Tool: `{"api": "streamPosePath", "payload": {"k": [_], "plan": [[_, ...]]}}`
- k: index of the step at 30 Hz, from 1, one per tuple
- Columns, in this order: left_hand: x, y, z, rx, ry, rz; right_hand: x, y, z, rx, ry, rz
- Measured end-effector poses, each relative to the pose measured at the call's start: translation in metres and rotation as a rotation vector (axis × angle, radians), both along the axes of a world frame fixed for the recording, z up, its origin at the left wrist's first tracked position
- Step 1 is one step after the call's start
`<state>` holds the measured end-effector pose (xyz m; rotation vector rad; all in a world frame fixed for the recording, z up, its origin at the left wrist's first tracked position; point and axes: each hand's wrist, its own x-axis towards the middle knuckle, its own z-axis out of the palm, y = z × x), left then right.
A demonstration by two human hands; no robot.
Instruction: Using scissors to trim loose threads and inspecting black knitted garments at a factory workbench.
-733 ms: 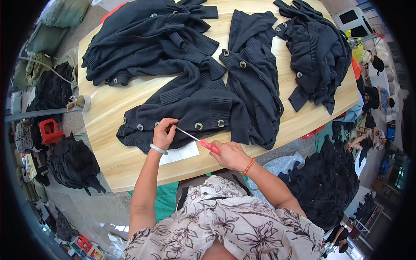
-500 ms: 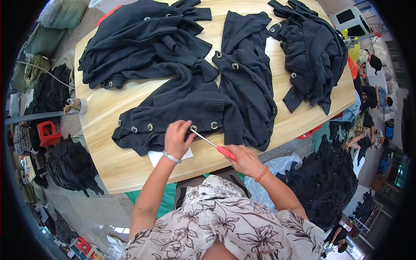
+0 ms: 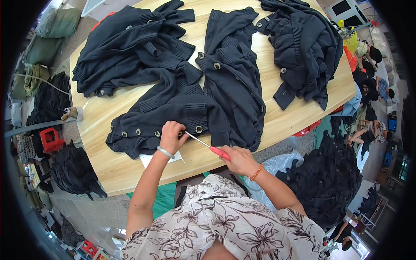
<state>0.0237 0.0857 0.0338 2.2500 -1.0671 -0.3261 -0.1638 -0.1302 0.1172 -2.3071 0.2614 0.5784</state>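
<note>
A dark knitted cardigan (image 3: 186, 108) with pale round buttons lies spread on the wooden table (image 3: 299, 119). My left hand (image 3: 172, 136) presses and pinches its lower buttoned edge between two buttons. My right hand (image 3: 239, 159) holds small red-handled scissors (image 3: 207, 144), whose thin metal blades point at the fabric beside my left fingers. A white sheet of paper (image 3: 149, 159) sticks out from under the cardigan near my left wrist.
More dark cardigans lie at the back left (image 3: 130, 47) and back right (image 3: 303, 43). A heap of dark garments (image 3: 329, 177) sits on the floor to the right, another heap (image 3: 71, 171) to the left beside a red stool (image 3: 51, 139). People sit at far right.
The view has shifted slightly. My left hand has slid a little to the right along the buttoned edge, and my right hand with the scissors stays close to it.
</note>
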Motion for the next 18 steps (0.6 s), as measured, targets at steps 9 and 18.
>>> {"api": "streamPosePath", "payload": {"k": [9, 18], "plan": [[-0.03, -0.057, -0.018, 0.033, 0.019, 0.032, -0.025, -0.044, 0.012, -0.163, 0.133, 0.006], [-0.034, -0.041, -0.027, -0.125, 0.205, 0.035, -0.011, -0.045, 0.013, -0.044, 0.118, 0.01]]}}
